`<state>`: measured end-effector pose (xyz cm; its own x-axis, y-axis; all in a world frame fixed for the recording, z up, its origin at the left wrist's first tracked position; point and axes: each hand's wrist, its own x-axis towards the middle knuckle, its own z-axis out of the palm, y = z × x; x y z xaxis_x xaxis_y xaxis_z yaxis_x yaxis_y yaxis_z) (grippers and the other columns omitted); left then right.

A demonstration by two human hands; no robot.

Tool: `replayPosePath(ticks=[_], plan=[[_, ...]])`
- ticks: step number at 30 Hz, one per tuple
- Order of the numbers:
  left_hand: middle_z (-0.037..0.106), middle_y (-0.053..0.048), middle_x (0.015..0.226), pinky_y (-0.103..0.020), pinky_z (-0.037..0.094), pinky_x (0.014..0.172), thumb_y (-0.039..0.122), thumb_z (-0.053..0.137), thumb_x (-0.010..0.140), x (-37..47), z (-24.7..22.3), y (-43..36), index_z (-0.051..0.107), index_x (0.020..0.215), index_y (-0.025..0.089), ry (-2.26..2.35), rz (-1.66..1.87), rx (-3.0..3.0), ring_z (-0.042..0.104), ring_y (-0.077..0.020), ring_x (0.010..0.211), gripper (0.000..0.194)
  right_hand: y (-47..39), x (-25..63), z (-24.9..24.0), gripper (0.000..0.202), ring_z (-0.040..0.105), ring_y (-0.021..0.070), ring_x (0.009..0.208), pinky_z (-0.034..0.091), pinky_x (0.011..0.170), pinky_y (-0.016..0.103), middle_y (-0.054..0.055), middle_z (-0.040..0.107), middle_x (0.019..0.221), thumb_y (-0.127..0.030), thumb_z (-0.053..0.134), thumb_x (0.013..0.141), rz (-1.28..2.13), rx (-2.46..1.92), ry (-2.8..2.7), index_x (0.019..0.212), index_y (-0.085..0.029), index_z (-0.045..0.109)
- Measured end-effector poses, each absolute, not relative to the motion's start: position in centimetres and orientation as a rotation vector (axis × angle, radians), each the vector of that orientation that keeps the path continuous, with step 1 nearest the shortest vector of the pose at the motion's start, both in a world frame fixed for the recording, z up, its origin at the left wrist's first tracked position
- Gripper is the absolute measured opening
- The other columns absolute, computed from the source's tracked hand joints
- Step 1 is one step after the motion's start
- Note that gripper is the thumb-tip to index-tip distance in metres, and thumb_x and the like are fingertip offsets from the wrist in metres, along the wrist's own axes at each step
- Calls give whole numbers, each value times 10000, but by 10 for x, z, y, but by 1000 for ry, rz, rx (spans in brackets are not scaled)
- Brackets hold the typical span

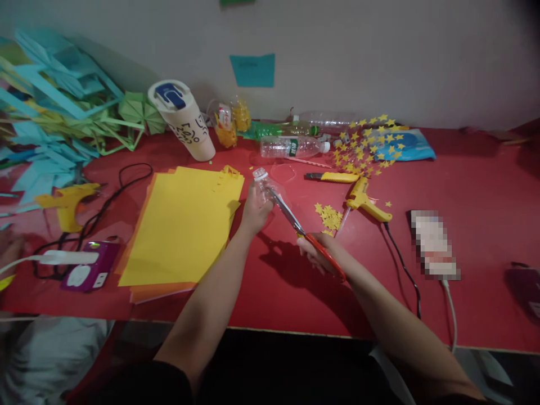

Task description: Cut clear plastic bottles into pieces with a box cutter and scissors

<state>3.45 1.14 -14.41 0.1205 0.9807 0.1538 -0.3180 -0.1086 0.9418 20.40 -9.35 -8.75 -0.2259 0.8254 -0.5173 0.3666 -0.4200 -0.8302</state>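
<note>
My left hand grips a clear plastic bottle top with a white ring at its neck, held above the red table. In my right hand are scissors with red handles; their blades point up and left and reach the bottle's clear plastic near my left fingers. Whether the blades are cutting into it I cannot tell. Right of the scissors lie a heap of small yellow stars and a yellow glue gun. A yellow utility knife rests just behind the glue gun.
Yellow paper sheets lie left of my left arm. Behind stand a white tumbler and lying bottles. A phone with a cable is at right. Another glue gun, a purple power strip and another person's hand are at left.
</note>
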Motion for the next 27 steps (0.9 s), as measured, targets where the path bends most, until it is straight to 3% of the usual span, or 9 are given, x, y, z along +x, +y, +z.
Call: replayPosePath(ticks=[5, 9, 13, 27], plan=[[646, -17, 976, -396, 493, 915, 247, 734, 682, 39, -145, 8, 527, 1007, 264, 818, 1267, 1154, 657, -217, 980, 386, -95, 203, -82, 440, 375, 66, 302, 362, 388, 215, -105, 384, 386, -616, 534, 832, 1704, -1672, -1342, 649, -221, 473], [661, -22, 991, -379, 510, 887, 222, 718, 674, 40, -143, 7, 514, 1018, 264, 856, 1269, 1150, 659, -201, 962, 402, -95, 201, -82, 435, 359, 65, 290, 374, 385, 213, -107, 366, 361, -596, 505, 863, 1711, -1692, -1328, 638, -227, 459], [662, 3, 936, -361, 517, 842, 204, 709, 651, 40, -142, 8, 506, 978, 269, 870, 1272, 1145, 648, -168, 855, 390, -95, 201, -86, 444, 374, 75, 270, 322, 331, 205, -109, 367, 358, -623, 564, 828, 1696, -1752, -1337, 646, -235, 452], [639, -22, 1008, -406, 480, 953, 205, 693, 654, 35, -148, 10, 531, 1021, 279, 911, 1256, 1142, 636, -214, 1000, 408, -91, 199, -74, 540, 374, 76, 249, 296, 277, 197, -103, 356, 339, -689, 668, 743, 1687, -1875, -1307, 584, -235, 421]])
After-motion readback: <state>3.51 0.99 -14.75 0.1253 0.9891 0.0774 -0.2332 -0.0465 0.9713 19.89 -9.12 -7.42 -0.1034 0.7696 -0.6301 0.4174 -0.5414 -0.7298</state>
